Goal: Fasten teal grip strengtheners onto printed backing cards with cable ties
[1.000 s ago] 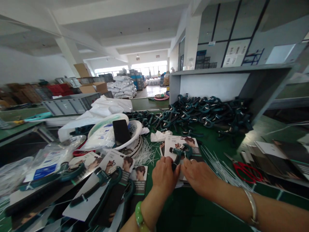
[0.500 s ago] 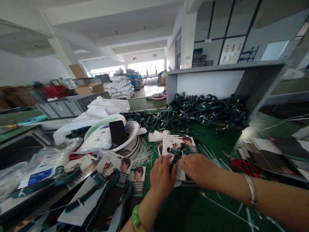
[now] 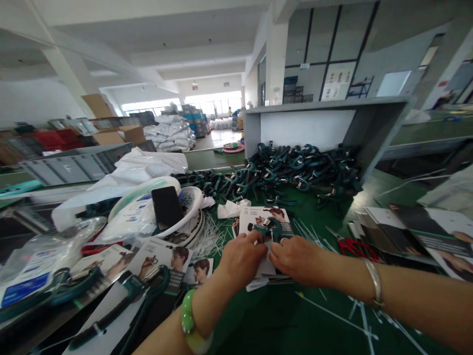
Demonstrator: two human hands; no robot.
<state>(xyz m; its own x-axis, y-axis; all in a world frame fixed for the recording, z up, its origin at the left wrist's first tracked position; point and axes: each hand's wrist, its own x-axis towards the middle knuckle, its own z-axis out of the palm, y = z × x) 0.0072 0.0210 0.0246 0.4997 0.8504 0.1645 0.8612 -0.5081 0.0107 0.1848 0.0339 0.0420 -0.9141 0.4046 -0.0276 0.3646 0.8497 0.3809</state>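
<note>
A teal and black hand grip strengthener [image 3: 266,228] lies on a printed card [image 3: 248,220] at the top of a small stack on the green table. My left hand [image 3: 242,260] closes its fingers around the lower part of this grip strengthener, which is mostly covered. From the other side my right hand [image 3: 295,260] is pinched closed against it at the card. What sits between those right fingertips is hidden. Loose white cable ties [image 3: 214,235] are scattered left of the stack, with others on the right.
A big pile of grip strengtheners [image 3: 295,165] spills from a grey box [image 3: 384,135]. Red-handled scissors [image 3: 356,249] and stacked cards [image 3: 384,236] lie to the right. At left are a phone [image 3: 166,207] on a white basket [image 3: 199,199] and carded grip strengtheners [image 3: 125,291].
The view has shifted, turning slightly right. My left hand has moved closer to the right one over the grip strengthener, and the card beneath has tilted slightly.
</note>
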